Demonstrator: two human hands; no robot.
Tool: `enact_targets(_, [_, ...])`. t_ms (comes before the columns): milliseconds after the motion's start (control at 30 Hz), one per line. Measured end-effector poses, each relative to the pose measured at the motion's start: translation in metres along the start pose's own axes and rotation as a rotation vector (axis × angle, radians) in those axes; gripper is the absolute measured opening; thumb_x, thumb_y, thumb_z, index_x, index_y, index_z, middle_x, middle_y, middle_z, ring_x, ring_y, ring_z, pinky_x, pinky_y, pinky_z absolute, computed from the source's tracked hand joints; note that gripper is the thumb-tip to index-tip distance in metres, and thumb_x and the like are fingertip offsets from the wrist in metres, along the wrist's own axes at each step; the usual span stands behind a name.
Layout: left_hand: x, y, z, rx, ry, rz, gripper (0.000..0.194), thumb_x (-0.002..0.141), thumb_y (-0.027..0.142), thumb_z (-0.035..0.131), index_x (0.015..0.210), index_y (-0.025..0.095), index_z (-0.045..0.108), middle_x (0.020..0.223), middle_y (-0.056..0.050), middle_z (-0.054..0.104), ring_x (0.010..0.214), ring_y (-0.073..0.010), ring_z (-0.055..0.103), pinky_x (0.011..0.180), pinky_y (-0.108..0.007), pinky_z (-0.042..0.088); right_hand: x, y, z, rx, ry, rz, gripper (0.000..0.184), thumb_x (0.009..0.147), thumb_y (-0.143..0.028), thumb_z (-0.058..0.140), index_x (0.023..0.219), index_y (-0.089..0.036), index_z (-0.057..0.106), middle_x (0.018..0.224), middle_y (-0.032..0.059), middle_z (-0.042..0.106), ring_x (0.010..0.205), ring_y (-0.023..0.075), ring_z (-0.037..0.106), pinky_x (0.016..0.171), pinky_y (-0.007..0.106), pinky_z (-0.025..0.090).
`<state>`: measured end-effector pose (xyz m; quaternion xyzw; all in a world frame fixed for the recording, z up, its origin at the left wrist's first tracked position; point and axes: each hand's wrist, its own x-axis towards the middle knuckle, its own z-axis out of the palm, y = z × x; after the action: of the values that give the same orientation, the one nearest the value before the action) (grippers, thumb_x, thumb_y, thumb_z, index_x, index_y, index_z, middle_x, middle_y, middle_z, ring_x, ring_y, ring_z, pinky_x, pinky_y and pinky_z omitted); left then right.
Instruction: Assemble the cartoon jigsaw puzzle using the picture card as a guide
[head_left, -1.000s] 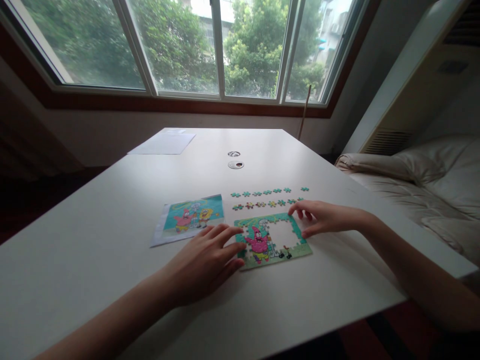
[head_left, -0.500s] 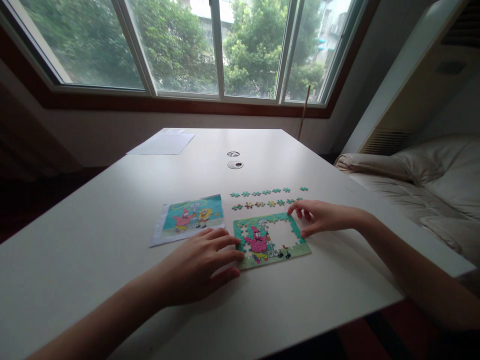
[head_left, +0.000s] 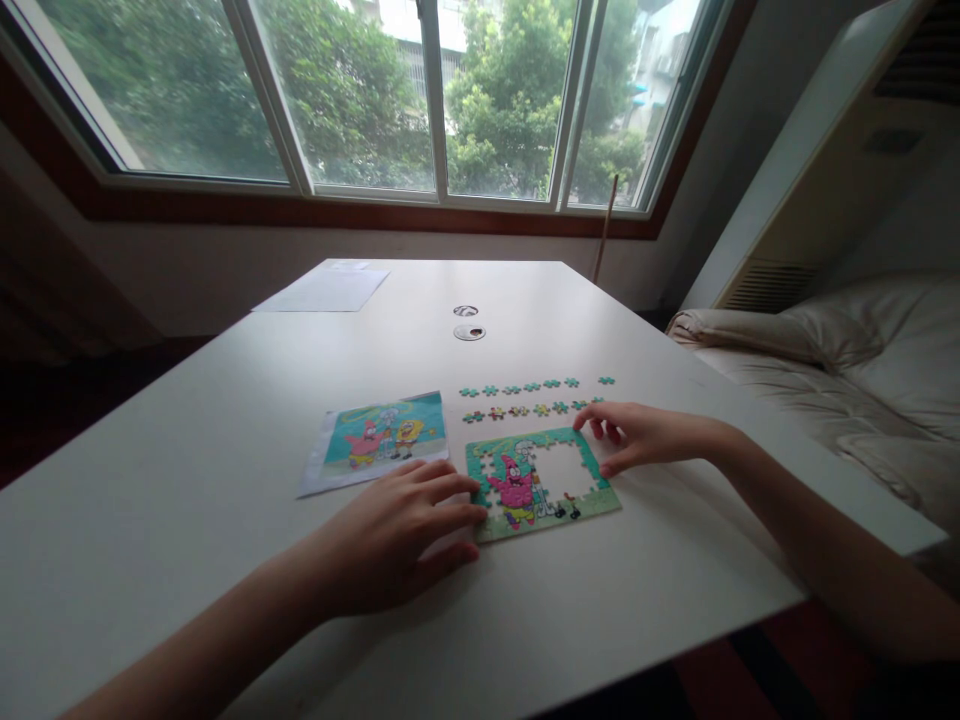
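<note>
A jigsaw puzzle (head_left: 514, 487) with cartoon figures lies flat on the table, a white gap showing in its right half. My left hand (head_left: 405, 530) rests at the puzzle's left edge, fingers spread and fingertips touching it. At the right edge is my right hand (head_left: 637, 438), its index finger by the top corner and its thumb lower down, apart from each other. Two rows of loose puzzle pieces (head_left: 541, 410) lie just behind the puzzle. To the left, partly behind my left hand, is a printed reference picture (head_left: 384, 432) of the same scene.
The white table (head_left: 187, 450) extends toward a window (head_left: 360, 110). Sheets of paper (head_left: 322, 290) lie at its far left, and two round inserts (head_left: 469, 332) sit in the far middle. A pale sofa (head_left: 825, 350) stands at the right.
</note>
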<state>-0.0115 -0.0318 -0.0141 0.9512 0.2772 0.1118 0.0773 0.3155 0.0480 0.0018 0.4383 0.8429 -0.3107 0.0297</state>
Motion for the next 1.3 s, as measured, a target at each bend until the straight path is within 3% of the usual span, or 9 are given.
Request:
enact_targets(433, [0.0,0.001,0.001,0.012,-0.027,-0.011,0.022,0.09,0.032,0.049,0.109,0.026,0.057,0.113,-0.006,0.058,0.1,-0.0245,0.054,0.09,-0.045,0.042,-0.001,0.003,-0.001,-0.015,0.001,-0.024,0.06,0.066,-0.045,0.066,0.117,-0.019,0.049,0.094,0.0052,0.053,0.076,0.0145,0.049,0.068,0.026,0.041])
enact_targets(600, [0.0,0.001,0.0,0.012,-0.014,-0.015,0.022,0.088,0.032,0.05,0.109,0.026,0.058,0.113,-0.006,0.059,0.1,-0.0253,0.054,0.09,-0.045,0.042,0.001,0.014,-0.013,-0.053,0.103,-0.061,0.044,0.076,-0.047,0.055,0.109,-0.017,0.056,0.088,0.0059,0.057,0.077,0.0154,0.052,0.067,0.026,0.041])
enact_targets(900, [-0.001,0.0,0.001,0.024,0.017,0.0,0.021,0.088,0.032,0.051,0.107,0.026,0.059,0.11,-0.006,0.06,0.098,-0.0241,0.055,0.09,-0.043,0.043,0.037,0.042,-0.035,-0.163,0.322,0.011,0.029,0.077,-0.038,0.051,0.086,-0.016,0.066,0.076,0.0046,0.065,0.067,0.014,0.054,0.066,0.026,0.04])
enact_targets(1300, [0.0,0.001,-0.001,0.033,0.007,-0.004,0.022,0.087,0.031,0.052,0.107,0.027,0.059,0.111,-0.006,0.06,0.099,-0.0247,0.055,0.087,-0.043,0.044,0.077,0.043,-0.035,-0.226,0.401,-0.057,0.029,0.076,-0.027,0.051,0.097,-0.019,0.07,0.08,0.004,0.066,0.065,0.0122,0.051,0.064,0.024,0.039])
